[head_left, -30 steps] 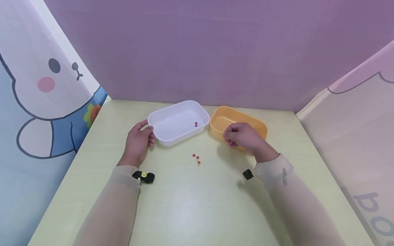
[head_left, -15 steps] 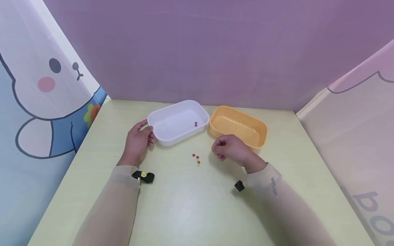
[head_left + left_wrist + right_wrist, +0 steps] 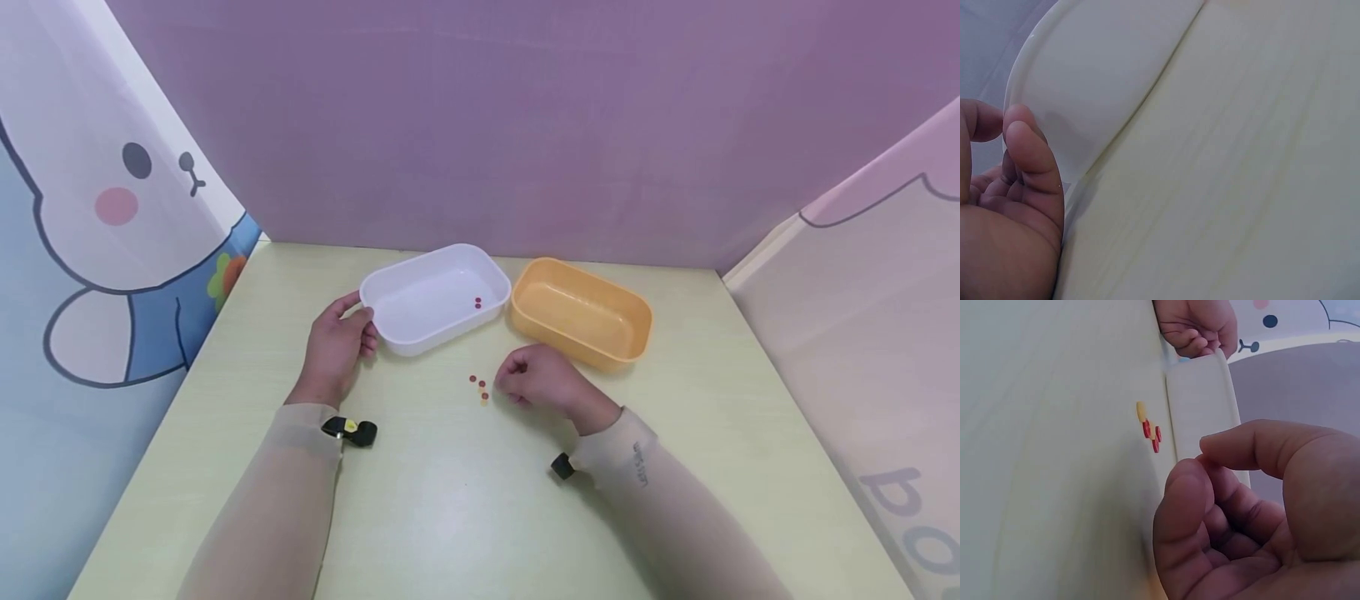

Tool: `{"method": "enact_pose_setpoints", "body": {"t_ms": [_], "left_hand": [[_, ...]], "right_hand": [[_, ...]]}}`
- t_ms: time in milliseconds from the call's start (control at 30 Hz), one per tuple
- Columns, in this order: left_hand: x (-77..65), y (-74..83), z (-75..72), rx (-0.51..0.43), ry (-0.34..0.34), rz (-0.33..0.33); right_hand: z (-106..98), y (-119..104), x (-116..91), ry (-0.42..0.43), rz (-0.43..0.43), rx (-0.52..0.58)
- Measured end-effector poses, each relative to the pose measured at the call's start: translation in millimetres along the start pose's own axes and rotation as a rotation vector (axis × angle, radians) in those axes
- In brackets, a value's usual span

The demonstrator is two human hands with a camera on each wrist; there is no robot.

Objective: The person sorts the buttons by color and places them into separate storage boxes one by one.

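At the left end of the white plastic bin (image 3: pixel 411 342), my left hand (image 3: pixel 335 350) holds its rim between thumb and fingers. The left wrist view shows that hand (image 3: pixel 1016 200) against the bin's wall (image 3: pixel 1085 94). My right hand (image 3: pixel 543 382) hovers just right of a small cluster of red discs (image 3: pixel 482 384) and yellow discs (image 3: pixel 484 403) on the table. From the right wrist, its fingers (image 3: pixel 1179 512) are curled with the thumb close to the index fingertip, and I see nothing between them. Two red discs (image 3: pixel 477 302) lie inside the white bin.
A yellow-orange bin (image 3: pixel 581 345) stands right of the white one, their near corners almost touching. The pale table (image 3: pixel 442 500) ends at a purple backdrop (image 3: pixel 487 150). Printed cloth panels (image 3: pixel 120 250) flank both sides.
My right hand has moved from over the yellow-orange bin down and left to beside the loose discs. The left hand, both bins and the discs stay put.
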State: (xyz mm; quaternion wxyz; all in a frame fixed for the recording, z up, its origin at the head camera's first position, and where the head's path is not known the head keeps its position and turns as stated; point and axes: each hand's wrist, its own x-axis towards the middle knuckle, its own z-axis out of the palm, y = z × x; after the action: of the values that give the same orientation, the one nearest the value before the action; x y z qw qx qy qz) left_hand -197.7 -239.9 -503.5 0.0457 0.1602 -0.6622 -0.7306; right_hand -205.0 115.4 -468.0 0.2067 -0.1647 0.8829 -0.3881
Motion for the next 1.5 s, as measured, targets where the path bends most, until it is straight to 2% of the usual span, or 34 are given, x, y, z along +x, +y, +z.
{"method": "enact_pose_setpoints", "body": {"t_ms": [267,533,800,1500], "left_hand": [[-2.7,2.2,0.0,-0.007,-0.008,0.007],[-4.1,3.7,-0.8,0.014,-0.006,0.004],[-3.3,2.7,-2.4,0.002,-0.012,-0.001],[-3.9,3.3,-0.9,0.003,0.001,-0.004]], "right_hand": [[8,-4,2,-0.003,-0.014,0.005],[14,-11,3,-0.029,-0.009,-0.078],[17,-18,1,-0.021,0.033,-0.123],[23,-13,1,0.006,0.018,-0.207]]}}
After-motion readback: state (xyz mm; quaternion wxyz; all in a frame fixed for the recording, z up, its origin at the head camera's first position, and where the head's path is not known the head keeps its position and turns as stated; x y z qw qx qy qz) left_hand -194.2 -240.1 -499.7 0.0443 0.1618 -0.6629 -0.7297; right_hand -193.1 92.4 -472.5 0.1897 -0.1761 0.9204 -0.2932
